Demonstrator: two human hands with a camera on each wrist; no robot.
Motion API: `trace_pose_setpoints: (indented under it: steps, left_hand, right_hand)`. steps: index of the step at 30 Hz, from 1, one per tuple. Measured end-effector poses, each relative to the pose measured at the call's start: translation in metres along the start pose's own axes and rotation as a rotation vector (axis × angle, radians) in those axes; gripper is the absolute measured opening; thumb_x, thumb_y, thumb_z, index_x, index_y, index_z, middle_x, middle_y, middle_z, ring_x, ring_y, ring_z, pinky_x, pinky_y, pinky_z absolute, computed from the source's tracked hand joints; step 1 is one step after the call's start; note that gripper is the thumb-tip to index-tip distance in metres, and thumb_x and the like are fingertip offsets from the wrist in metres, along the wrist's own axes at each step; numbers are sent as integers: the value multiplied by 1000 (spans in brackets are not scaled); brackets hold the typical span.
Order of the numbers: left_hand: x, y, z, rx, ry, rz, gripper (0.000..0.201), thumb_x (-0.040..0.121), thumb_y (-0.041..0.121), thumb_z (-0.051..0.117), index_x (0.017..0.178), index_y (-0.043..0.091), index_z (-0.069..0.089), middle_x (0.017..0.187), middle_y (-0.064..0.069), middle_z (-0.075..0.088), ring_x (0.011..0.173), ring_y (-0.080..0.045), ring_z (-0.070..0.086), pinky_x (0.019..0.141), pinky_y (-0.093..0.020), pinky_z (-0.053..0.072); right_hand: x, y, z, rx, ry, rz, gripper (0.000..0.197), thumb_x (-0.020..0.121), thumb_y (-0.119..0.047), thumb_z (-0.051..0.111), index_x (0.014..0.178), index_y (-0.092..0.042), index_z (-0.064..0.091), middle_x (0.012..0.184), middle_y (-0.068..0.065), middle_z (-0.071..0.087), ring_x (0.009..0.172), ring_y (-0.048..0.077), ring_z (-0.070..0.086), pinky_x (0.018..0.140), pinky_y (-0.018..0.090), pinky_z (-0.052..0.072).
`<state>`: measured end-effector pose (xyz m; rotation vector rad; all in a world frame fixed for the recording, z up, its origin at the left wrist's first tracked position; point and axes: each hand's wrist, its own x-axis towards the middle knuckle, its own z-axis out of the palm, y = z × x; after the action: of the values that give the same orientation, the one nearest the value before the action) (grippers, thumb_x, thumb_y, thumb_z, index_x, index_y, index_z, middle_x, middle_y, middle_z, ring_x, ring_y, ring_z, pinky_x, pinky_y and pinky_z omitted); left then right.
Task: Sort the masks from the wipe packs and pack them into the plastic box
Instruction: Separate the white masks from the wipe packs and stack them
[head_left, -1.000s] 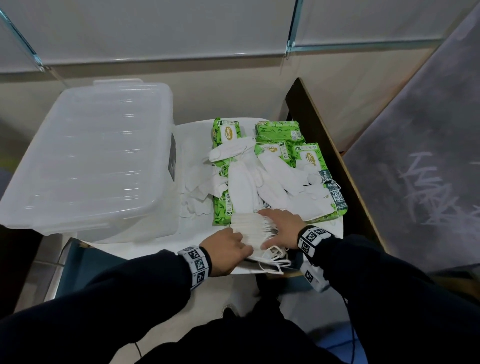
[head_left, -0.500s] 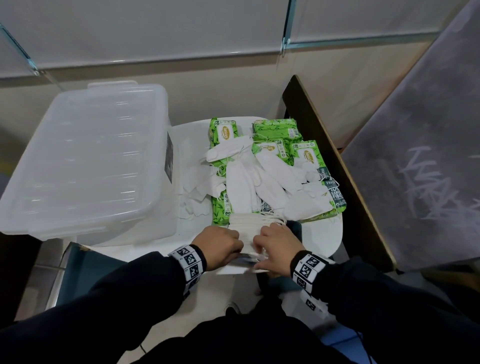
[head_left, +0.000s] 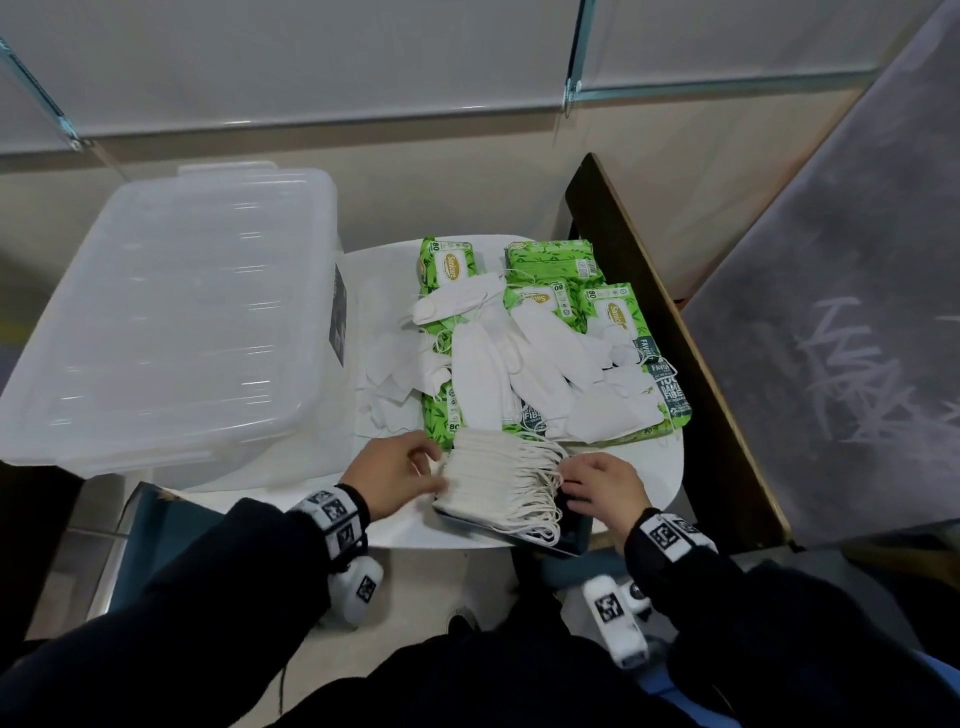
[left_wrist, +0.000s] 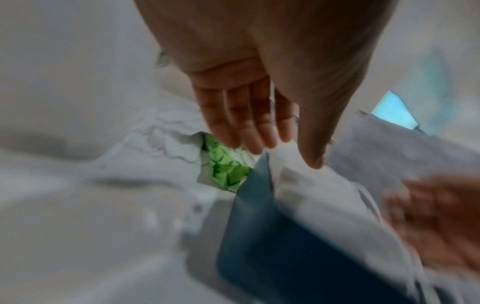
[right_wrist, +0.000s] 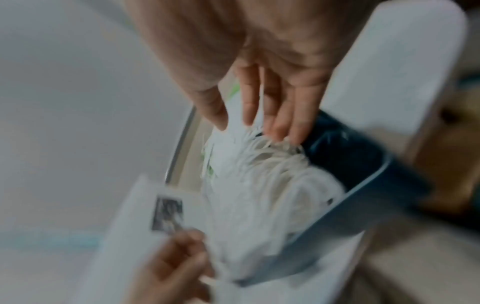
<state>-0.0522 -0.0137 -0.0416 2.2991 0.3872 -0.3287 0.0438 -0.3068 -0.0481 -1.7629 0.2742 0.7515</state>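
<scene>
A stack of white masks (head_left: 496, 475) lies fanned on a dark blue flat tray (head_left: 574, 535) at the white table's front edge. My left hand (head_left: 431, 467) touches the stack's left side with straight fingers (left_wrist: 249, 135). My right hand (head_left: 569, 475) rests its straight fingers (right_wrist: 283, 123) on the ear loops (right_wrist: 272, 164) at the stack's right side. Behind them, loose white masks (head_left: 480, 374) lie over several green wipe packs (head_left: 550, 260). The translucent plastic box (head_left: 171, 312), with its lid on, stands at the left.
The small white table (head_left: 654, 467) is crowded at the back and right. A dark wooden board (head_left: 675, 364) runs along its right side, with a grey panel (head_left: 831, 338) beyond. A pale wall stands behind.
My hands were close together on top of the mask stack; they have moved apart to its left and right sides. The stack now shows fanned on the dark tray.
</scene>
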Motion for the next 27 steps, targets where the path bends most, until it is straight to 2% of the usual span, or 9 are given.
trace_pose_setpoints:
  steps: [2, 5, 9, 12, 16, 19, 22, 25, 27]
  left_hand:
    - [3, 1, -2, -367, -34, -316, 17, 92, 18, 73, 107, 11, 70, 88, -8, 77, 72, -19, 74, 60, -30, 60]
    - [0, 9, 3, -640, -185, -539, 21, 96, 4, 64, 111, -10, 67, 88, -24, 72, 72, -35, 75, 60, -39, 64]
    - [-2, 14, 19, -693, -205, -526, 21, 94, 1, 66, 107, -15, 66, 83, -26, 69, 75, -39, 76, 59, -39, 64]
    - [-3, 13, 27, -772, -199, -539, 33, 95, 11, 70, 111, -18, 63, 92, -29, 71, 84, -43, 75, 64, -42, 65]
    - [-7, 12, 36, -757, -271, -445, 24, 89, 12, 79, 107, -2, 71, 102, -26, 74, 91, -35, 76, 72, -38, 65]
    - [-5, 10, 39, -722, -282, -424, 20, 86, 5, 80, 103, -1, 72, 96, -25, 74, 89, -34, 75, 77, -41, 65]
    - [-3, 11, 38, -732, -286, -440, 34, 85, 19, 83, 109, -2, 72, 95, -20, 77, 91, -37, 76, 73, -38, 65]
    - [-2, 12, 38, -688, -274, -430, 32, 86, 18, 83, 109, -2, 72, 85, -17, 76, 97, -42, 74, 74, -39, 65]
    - [-1, 13, 37, -682, -281, -426, 33, 86, 18, 83, 109, -3, 72, 84, -17, 75, 97, -42, 74, 73, -40, 65]
  right_hand:
    - [-6, -9, 10, 197, -29, 159, 22, 97, -28, 66, 112, -12, 65, 111, 8, 69, 109, 28, 61, 98, 43, 48]
    - [1, -8, 29, 301, -92, 224, 32, 97, -36, 66, 114, -9, 67, 94, 6, 75, 83, 22, 72, 80, 28, 55]
    - [36, 17, 47, 366, -214, 352, 92, 63, -61, 90, 136, -12, 63, 127, 18, 70, 113, 40, 69, 104, 58, 50]
    - [55, 25, 43, 339, -185, 328, 75, 76, -61, 81, 130, -10, 68, 129, 19, 69, 118, 40, 67, 107, 58, 47]
    - [99, 57, 29, 295, -125, 309, 105, 41, -72, 94, 128, -19, 69, 129, 10, 70, 115, 34, 68, 107, 56, 48]
    - [60, 25, 30, 285, -156, 304, 84, 64, -66, 88, 128, -16, 70, 131, 13, 69, 121, 34, 66, 113, 53, 44]
    - [41, 8, 32, 271, -194, 334, 64, 88, -57, 72, 127, -7, 69, 129, 22, 68, 123, 41, 63, 111, 57, 44]
    - [75, 38, 31, 271, -143, 319, 88, 61, -70, 88, 132, -20, 68, 134, 10, 68, 123, 34, 64, 114, 57, 40]
    - [85, 47, 30, 341, -117, 321, 83, 62, -64, 90, 127, -16, 71, 130, 13, 70, 118, 36, 67, 112, 57, 43]
